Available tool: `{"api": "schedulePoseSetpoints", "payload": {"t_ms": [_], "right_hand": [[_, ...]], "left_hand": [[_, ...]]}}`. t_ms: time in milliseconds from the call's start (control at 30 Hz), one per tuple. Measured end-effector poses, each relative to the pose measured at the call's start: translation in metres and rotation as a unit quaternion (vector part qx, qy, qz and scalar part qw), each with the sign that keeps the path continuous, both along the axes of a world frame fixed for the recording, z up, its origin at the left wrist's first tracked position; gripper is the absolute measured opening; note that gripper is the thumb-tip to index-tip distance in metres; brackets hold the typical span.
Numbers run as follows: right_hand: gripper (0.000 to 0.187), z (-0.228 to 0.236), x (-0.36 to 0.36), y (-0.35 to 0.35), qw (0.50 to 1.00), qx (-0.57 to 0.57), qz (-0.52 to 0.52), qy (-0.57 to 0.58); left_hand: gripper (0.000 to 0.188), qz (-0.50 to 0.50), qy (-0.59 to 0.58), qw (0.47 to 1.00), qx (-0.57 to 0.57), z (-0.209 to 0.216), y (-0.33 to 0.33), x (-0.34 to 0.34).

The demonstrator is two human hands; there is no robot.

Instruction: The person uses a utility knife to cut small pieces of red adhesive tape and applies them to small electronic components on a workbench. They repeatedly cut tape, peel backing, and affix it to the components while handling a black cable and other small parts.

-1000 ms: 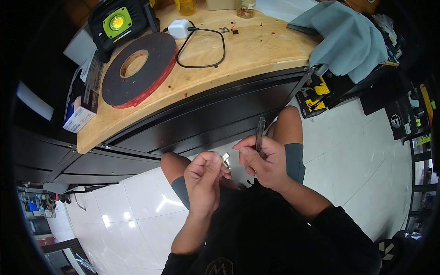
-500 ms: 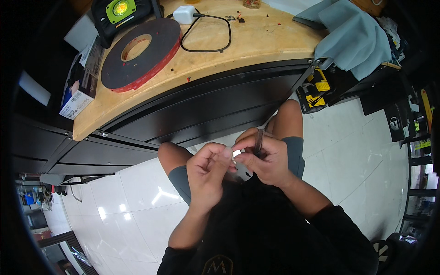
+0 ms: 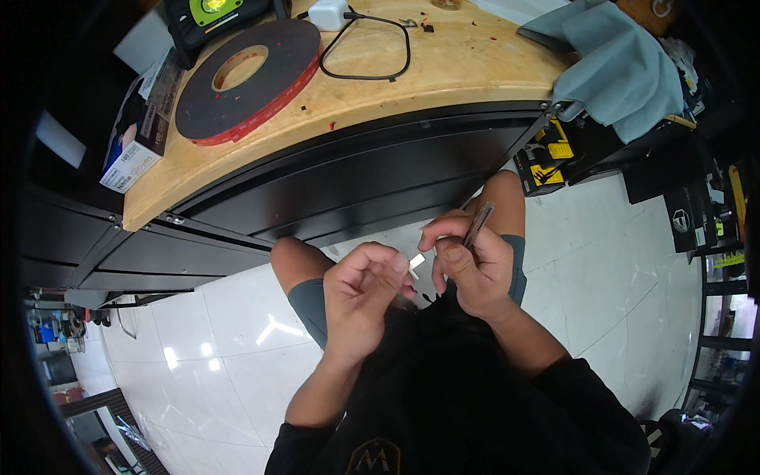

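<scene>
Over my lap, my left hand [image 3: 362, 289] pinches a small white flat piece [image 3: 416, 260] between thumb and index finger. Its outer end sticks out toward my right hand [image 3: 475, 265]. That hand is closed round a slim, dark brownish, stick-like tool [image 3: 480, 225], whose upper end rises past the knuckles. My right thumb and index finger are spread a little apart, just beside the white piece but off it. The lower part of the slim tool is hidden in the hand, and I cannot make out its kind.
Ahead stands a wooden-topped workbench [image 3: 467, 63] with black drawers. A large roll of dark tape [image 3: 277, 75] with a red edge lies on it, beside a glove box [image 3: 141, 134], a work light [image 3: 214, 16], a white charger [image 3: 327, 14] with black cable and a grey cloth [image 3: 617, 71].
My right hand has drawn away to the right from the white piece, and its slim tool has tilted. More of the white piece shows in my left hand.
</scene>
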State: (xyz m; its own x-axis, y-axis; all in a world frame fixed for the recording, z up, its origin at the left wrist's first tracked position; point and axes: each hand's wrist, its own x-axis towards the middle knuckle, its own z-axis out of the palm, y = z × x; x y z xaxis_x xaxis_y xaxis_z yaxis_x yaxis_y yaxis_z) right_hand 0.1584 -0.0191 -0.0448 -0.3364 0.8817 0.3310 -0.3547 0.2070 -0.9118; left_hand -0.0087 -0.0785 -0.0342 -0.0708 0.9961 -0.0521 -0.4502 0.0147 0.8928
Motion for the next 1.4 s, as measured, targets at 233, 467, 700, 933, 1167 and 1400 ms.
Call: {"api": "schedulePoseSetpoints", "payload": {"t_ms": [233,467,700,933,1167,1400], "right_hand": [[0.016,0.001,0.005,0.006,0.987,0.118,-0.003,-0.11],[0.012,0.003,0.002,0.0,0.99,0.09,-0.045,-0.103],[0.014,-0.005,0.001,0.0,0.99,0.092,-0.077,-0.07],[0.017,-0.01,-0.007,-0.003,0.984,0.134,-0.096,-0.066],[0.007,-0.015,0.002,-0.011,0.998,-0.031,-0.047,-0.004],[0.012,0.007,0.005,-0.003,0.99,-0.139,-0.018,-0.005]], "left_hand": [[0.01,0.022,0.044,0.999,0.016,0.005,-0.001,0.004],[0.019,0.038,0.022,0.999,0.018,-0.007,0.002,0.0],[0.022,-0.005,0.046,0.998,0.035,-0.005,-0.002,-0.003],[0.008,0.029,0.114,0.99,0.072,0.003,0.002,0.001],[0.009,0.065,0.291,0.951,0.085,0.013,0.011,-0.012],[0.008,0.035,0.385,0.913,0.132,0.023,0.018,-0.014]]}}
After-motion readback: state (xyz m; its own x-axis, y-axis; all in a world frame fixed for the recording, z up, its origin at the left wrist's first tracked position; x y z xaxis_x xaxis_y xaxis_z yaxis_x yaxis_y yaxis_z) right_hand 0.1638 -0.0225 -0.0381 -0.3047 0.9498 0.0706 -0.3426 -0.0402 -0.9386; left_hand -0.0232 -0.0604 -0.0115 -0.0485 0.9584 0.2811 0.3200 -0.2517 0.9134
